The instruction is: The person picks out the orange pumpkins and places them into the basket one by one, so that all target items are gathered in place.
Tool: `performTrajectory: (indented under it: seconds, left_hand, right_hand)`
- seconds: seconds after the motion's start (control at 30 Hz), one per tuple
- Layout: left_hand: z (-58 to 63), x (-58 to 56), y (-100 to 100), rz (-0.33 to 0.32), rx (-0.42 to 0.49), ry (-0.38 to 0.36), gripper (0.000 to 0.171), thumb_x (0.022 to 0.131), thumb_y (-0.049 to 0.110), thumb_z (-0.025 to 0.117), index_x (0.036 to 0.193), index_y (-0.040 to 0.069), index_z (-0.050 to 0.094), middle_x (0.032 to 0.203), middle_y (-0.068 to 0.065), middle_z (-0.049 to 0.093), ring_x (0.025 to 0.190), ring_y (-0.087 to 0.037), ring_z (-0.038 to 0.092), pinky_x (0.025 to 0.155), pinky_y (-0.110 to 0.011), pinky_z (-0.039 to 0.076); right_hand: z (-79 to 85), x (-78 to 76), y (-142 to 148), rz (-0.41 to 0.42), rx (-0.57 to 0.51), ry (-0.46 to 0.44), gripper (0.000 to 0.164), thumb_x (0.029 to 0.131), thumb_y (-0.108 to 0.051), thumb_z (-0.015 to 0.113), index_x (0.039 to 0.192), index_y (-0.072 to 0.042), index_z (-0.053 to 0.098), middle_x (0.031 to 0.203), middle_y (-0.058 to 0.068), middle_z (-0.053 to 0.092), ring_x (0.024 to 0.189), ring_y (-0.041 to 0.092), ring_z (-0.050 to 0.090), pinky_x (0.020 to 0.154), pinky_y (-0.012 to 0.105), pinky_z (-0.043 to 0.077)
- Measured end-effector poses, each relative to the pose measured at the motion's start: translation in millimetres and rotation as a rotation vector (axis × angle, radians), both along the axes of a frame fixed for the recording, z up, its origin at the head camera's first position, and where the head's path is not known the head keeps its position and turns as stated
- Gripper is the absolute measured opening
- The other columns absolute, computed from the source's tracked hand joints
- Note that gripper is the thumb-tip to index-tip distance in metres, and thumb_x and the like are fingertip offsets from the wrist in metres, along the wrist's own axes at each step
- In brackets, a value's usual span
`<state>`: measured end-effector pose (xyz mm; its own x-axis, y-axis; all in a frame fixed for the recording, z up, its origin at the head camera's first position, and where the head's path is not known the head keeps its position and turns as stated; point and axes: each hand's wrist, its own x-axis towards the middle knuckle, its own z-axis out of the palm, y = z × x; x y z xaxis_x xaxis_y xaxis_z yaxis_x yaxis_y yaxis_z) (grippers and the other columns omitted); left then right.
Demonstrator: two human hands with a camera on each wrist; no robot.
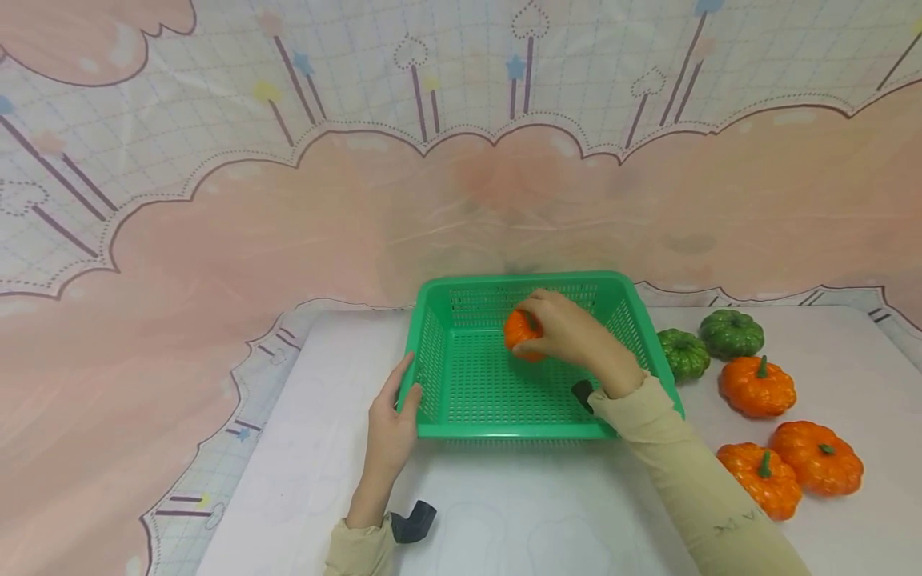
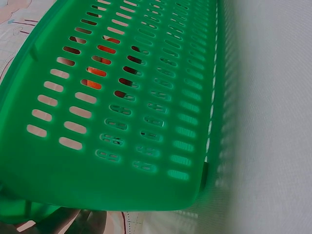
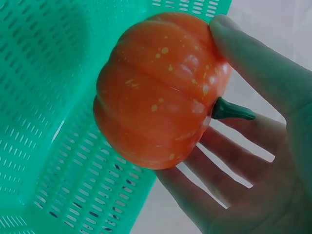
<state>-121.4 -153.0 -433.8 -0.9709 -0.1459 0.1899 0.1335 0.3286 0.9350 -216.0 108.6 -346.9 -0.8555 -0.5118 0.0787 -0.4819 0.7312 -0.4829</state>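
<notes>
My right hand point(image 1: 558, 328) grips a small orange pumpkin point(image 3: 161, 92) with a green stem, holding it over the inside of the green plastic basket point(image 1: 519, 430). In the right wrist view the thumb lies along one side of the pumpkin and the fingers spread around the other. At the basket's left rim, my left hand point(image 1: 394, 420) holds the edge, thumb on the inner side and fingers along the outside. Through the slotted wall in the left wrist view, bits of orange show; most of the left hand is hidden there.
Right of the basket lie two green pumpkins point(image 1: 731, 334) and three orange pumpkins point(image 1: 758, 387) on the white table point(image 1: 504, 512). A patterned cloth point(image 1: 346, 208) hangs behind. Dark wrist-worn devices point(image 1: 414, 522) sit at both sleeves.
</notes>
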Motion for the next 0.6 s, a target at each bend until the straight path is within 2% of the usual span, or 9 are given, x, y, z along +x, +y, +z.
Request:
performTrajectory:
  seconds: [0.6]
  left_hand:
    - [2.6,0.3,1,0.000,0.003,0.003,0.049,0.102,0.007,0.049,0.150,0.012,0.043,0.156,-0.015,0.038,0.145,-0.033,0.036,0.116,-0.050,0.035]
  right_hand:
    - [-12.1,-16.6,-10,0.060,0.032,-0.059,0.058,0.084,-0.022,0.081,0.131,0.003,0.059,0.128,0.018,0.058,0.107,0.030,0.059,0.090,0.042,0.055]
